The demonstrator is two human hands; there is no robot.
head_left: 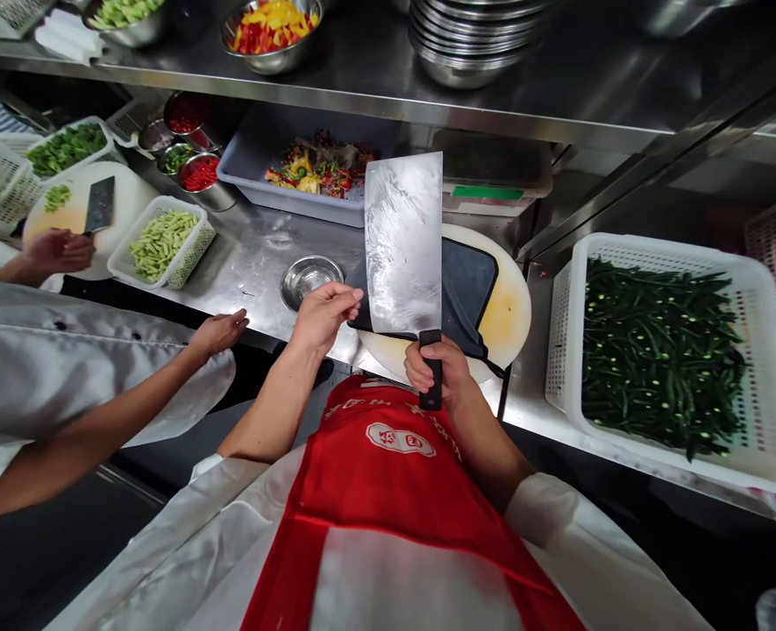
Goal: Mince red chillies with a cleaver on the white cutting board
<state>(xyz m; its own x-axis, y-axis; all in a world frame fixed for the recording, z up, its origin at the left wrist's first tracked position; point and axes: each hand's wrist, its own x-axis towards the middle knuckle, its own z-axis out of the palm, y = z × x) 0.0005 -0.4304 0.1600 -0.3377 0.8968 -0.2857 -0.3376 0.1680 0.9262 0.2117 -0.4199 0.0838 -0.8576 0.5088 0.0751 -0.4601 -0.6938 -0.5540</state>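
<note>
My right hand (445, 364) is wrapped round the black handle of a cleaver (403, 245). Its broad blade stands upright and looks wet or streaked. My left hand (327, 317) is just left of the blade, apart from it, with thumb and fingers drawn together. Whether anything small is pinched there is hidden. Behind the cleaver, a dark cloth-like piece with a cord (470, 280) lies on a round white cutting board (516, 302). A small steel bowl (309, 279) rests on the counter beyond my left hand.
A white basket of green chillies (664, 359) stands right. At the back is a grey tub (249, 166) with mixed scraps. To the left, a co-worker's hand (62, 251) grips another cleaver (100, 204), near a basket of cut green vegetables (164, 245). A steel shelf (361, 101) overhangs the counter.
</note>
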